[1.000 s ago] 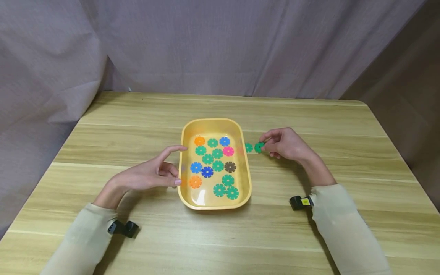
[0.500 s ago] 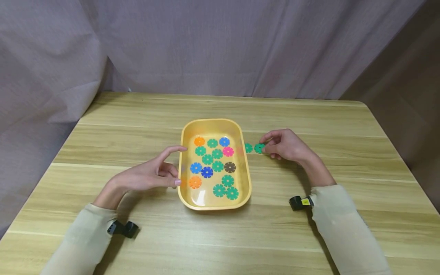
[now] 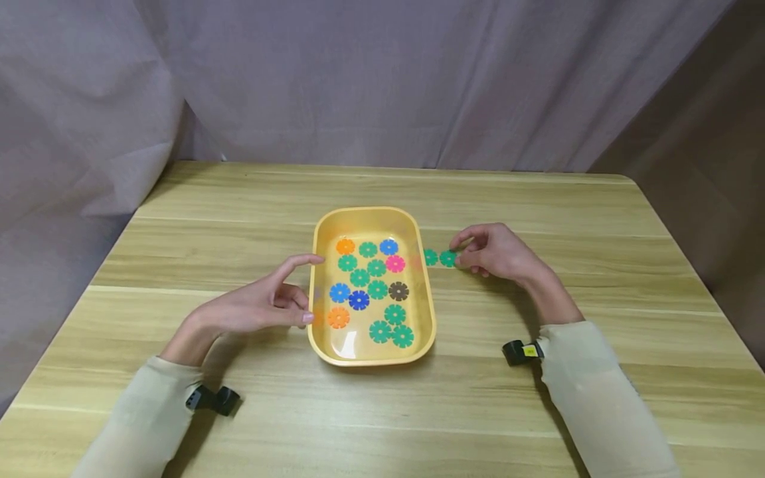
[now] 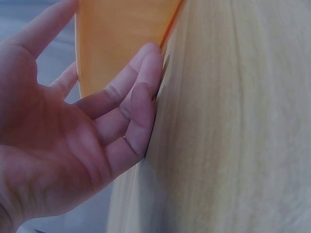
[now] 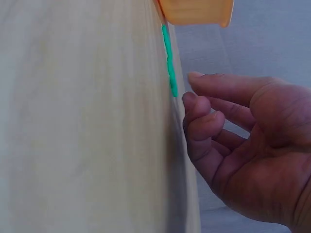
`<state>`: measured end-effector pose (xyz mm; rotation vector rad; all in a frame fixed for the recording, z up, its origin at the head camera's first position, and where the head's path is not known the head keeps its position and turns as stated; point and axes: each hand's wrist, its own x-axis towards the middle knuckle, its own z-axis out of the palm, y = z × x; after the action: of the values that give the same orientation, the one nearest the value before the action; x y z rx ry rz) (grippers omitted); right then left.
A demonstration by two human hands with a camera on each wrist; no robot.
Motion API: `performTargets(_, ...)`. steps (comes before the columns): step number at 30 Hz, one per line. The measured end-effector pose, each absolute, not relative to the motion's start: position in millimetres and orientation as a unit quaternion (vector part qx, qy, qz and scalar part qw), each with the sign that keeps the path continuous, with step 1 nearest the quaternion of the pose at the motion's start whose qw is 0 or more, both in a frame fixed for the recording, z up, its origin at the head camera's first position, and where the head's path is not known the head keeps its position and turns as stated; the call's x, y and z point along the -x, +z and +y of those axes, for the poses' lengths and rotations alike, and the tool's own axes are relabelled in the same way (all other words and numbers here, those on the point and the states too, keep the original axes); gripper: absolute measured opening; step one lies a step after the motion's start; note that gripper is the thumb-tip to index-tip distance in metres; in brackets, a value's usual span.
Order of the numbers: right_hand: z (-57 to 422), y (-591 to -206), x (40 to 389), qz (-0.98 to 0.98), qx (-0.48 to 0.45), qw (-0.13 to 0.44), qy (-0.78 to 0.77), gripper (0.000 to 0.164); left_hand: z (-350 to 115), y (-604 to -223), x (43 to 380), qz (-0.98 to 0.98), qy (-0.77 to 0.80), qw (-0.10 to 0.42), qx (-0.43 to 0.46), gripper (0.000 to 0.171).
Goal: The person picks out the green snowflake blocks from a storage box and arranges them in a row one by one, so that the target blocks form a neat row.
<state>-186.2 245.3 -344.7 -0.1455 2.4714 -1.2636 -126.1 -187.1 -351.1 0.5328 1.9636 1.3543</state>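
In the head view a yellow plastic tray (image 3: 372, 362) holds several notched snowflake discs, among them a pink disc (image 3: 395, 263) and a brown disc (image 3: 398, 291). My left hand (image 3: 251, 302) holds the tray's left side, index fingertip over the rim and thumb tip on it. Its other fingers bend outside the tray wall (image 4: 121, 34). To the tray's right, two green discs lie in a row, the inner green disc (image 3: 431, 257) beside the tray and the outer green disc (image 3: 448, 258) by my right hand (image 3: 496, 252). In the right wrist view, its loosely bent fingertips sit just off the flat green discs (image 5: 169, 60).
The wooden table (image 3: 382, 425) spreads around the tray on all sides. A grey curtain (image 3: 323, 79) hangs behind its far edge. Black wrist cameras sit on the left sleeve (image 3: 143, 418) and right sleeve (image 3: 603, 392).
The outer green disc, darker and seemingly tilted at my right fingertips a second ago, now lies flat. My left hand keeps its place on the tray, and the view has shifted slightly.
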Motion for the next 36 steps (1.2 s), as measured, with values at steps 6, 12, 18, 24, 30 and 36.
performTargets(6, 238.5, -326.4, 180.1, 0.875, 0.051, 0.148, -0.459, 0.033, -187.4, -351.5, 126.5, 0.754, 0.521, 0.343, -0.205, 0.091)
performTargets(12, 219.5, -299.9, 164.1, 0.867, 0.119, 0.123, -0.467, 0.028, -187.6, -349.7, 126.1, 0.756, 0.520, 0.343, -0.200, 0.091)
performTargets(18, 194.4, -288.6, 148.1, 0.850, 0.218, 0.131, -0.461, 0.025, -186.1, -349.6, 126.1, 0.756, 0.522, 0.341, -0.200, 0.091)
performTargets(24, 174.5, -291.5, 138.0, 0.835, 0.259, 0.177, -0.452, 0.028, -184.1, -349.5, 126.2, 0.758, 0.518, 0.341, -0.202, 0.091)
performTargets(30, 159.1, -296.8, 132.8, 0.835, 0.284, 0.215, -0.419, 0.024, -183.2, -348.9, 126.6, 0.758, 0.516, 0.340, -0.209, 0.090)
performTargets(36, 148.7, -299.3, 129.0, 0.828, 0.334, 0.224, -0.391, 0.021, -182.5, -347.9, 126.2, 0.760, 0.513, 0.341, -0.206, 0.089)
